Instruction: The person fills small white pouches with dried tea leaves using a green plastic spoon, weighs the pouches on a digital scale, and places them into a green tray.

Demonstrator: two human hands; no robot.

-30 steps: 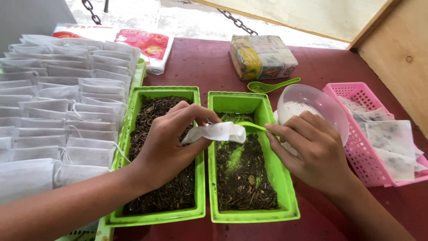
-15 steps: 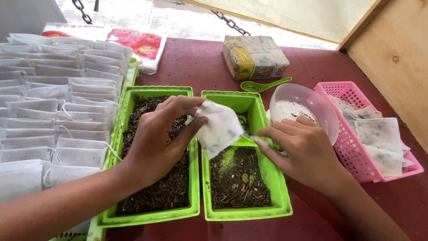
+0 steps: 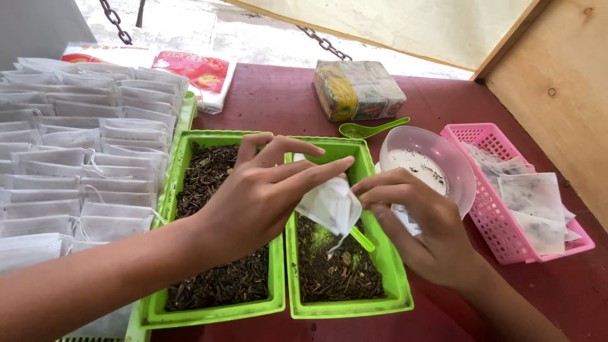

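Dark red table [image 3: 278, 104]: two green trays [image 3: 218, 310], pink basket [image 3: 487, 221], wrapped packet [image 3: 358, 88].

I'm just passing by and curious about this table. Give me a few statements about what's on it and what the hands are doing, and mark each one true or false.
1. The left hand holds a small white bag over the right-hand green tray. True.
2. Both green trays hold dark loose leaves. True.
3. The pink basket stands at the left side of the table. False: it stands at the right, with filled white bags in it.
4. The clear bowl lies upside down. False: it stands open side up, beside the pink basket.
5. A green scoop lies on the red table behind the trays. True.
6. The right hand rests on the wrapped packet. False: it is at the bag, over the tray.
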